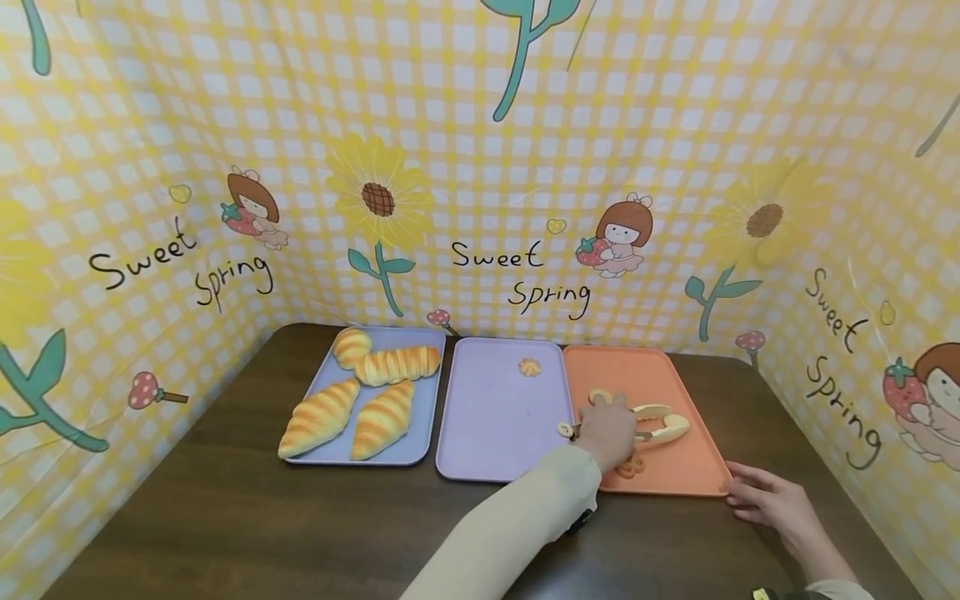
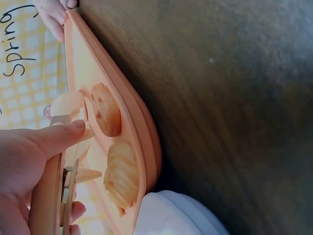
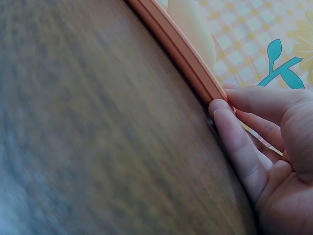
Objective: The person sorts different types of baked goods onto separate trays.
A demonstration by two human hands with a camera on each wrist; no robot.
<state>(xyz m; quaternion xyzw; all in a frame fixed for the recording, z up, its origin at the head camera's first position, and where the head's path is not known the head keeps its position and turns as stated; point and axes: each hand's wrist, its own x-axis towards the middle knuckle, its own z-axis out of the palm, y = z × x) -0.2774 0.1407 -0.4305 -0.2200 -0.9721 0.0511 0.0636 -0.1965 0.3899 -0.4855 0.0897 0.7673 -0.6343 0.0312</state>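
One orange tray (image 1: 630,371) is lying beneath the left hand (image 1: 609,429) gripping tongs (image 1: 677,427), the right hand (image 1: 772,500) apparently pinching its corner.

Head view looks down; 2 wrist close-ups.

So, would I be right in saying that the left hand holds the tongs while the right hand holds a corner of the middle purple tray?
Not quite: the right hand holds a corner of the orange tray, not the middle purple tray, as the head view shows. The left hand does hold the tongs.
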